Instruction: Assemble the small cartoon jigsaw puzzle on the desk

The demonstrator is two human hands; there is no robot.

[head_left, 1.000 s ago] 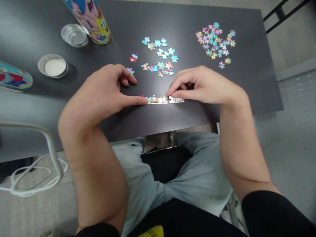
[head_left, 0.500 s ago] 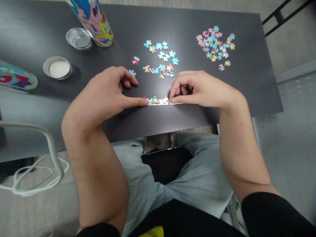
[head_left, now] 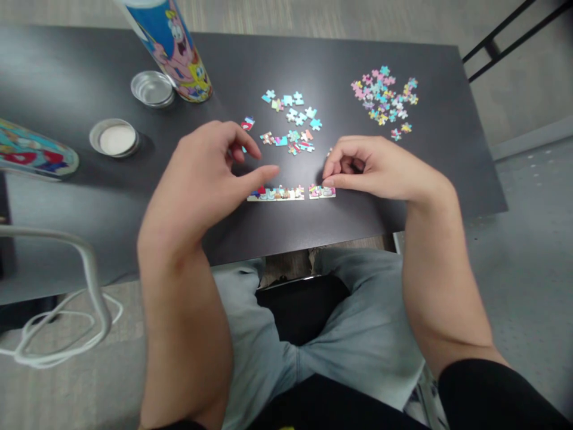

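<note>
A row of joined jigsaw pieces with a straight lower edge lies near the table's front. To its right, across a small gap, is a shorter joined strip of pieces. My left hand hovers over the left end of the row, thumb and fingers apart, nothing between them. Beside the upper edge of the short strip, my right hand has its thumb and curled fingers together; whether a piece is pinched there is hidden. Several loose pieces lie beyond the hands, with a red-and-blue piece near my left fingers.
A denser pile of pieces sits at the right of the dark table. On the left are a tall cartoon-printed tube, a second printed tube and two round metal lids. A white cable hangs at lower left.
My left thumb has lifted off the row's left end. My right hand has shifted right, uncovering the short strip. The camera view has moved slightly.
</note>
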